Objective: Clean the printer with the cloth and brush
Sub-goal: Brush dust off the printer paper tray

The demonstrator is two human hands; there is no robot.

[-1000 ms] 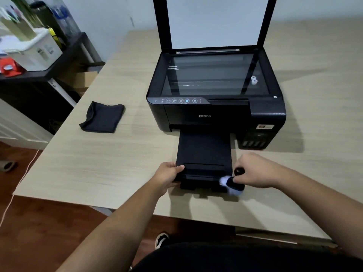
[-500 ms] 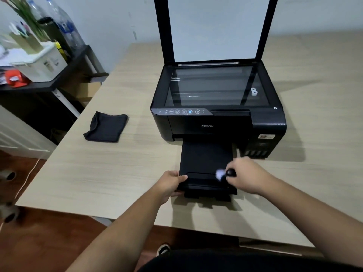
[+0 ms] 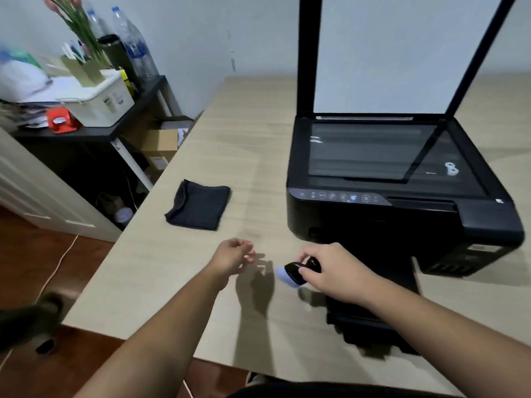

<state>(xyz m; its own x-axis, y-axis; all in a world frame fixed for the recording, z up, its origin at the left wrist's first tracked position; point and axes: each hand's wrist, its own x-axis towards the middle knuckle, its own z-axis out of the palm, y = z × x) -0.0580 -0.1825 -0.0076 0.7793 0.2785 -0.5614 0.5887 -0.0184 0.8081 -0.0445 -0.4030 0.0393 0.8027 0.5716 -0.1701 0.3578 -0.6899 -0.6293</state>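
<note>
**Brush held over the table, bristles pointing left**

At the table's (image 3: 178,282) left side, near its left edge, we see the folded black cloth (image 3: 198,205) lying flat with bare wood on every side. Nearer the front edge our left hand (image 3: 232,255) floats above the surface with its fingers loosely curled, gripping nothing; its shadow falls on the wood just to its right.

Next comes the brush (image 3: 296,272), gripped in our right hand (image 3: 330,271). Its long axis runs roughly left to right, a little tilted: the pale bristle head points left and slightly towards us, and the black handle disappears into the fingers. It sits above the table, just left of the paper tray (image 3: 373,320), and a shadow lies beneath it.

Between the cloth, the left hand and the front edge the wood is open.

At the right, the black printer (image 3: 402,214) stands with its scanner lid (image 3: 388,53) upright and the glass exposed. The tray reaches out to the front edge.
</note>
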